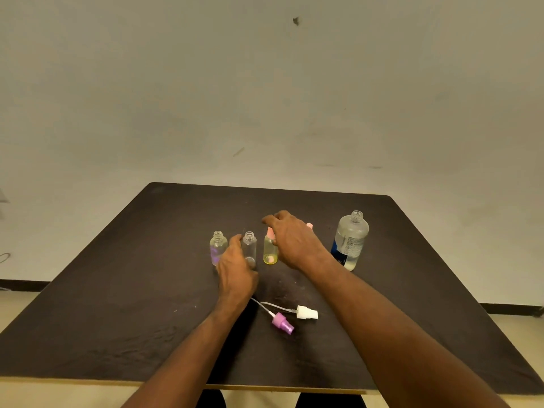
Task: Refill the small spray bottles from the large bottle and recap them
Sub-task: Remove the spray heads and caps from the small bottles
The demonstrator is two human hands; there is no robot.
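Three small bottles stand in a row mid-table: a purple-tinted one (pixel 218 248), a clear one (pixel 249 245), both uncapped, and a yellow one (pixel 270 252) with a pink spray top (pixel 270 232). My left hand (pixel 235 270) lies against the clear bottle's left side, fingers pointing up between it and the purple one, not wrapped round it. My right hand (pixel 294 241) hovers over the yellow bottle's pink top with fingers loosely spread. The large clear bottle (pixel 350 240) stands uncapped at the right, partly filled. A white spray top (pixel 307 313) and a purple spray top (pixel 282 323) lie nearer me.
The dark table (pixel 117 290) has its front edge close to me. A small pink object (pixel 309 225) peeks out behind my right hand. Both loose spray tops trail thin dip tubes toward my left wrist.
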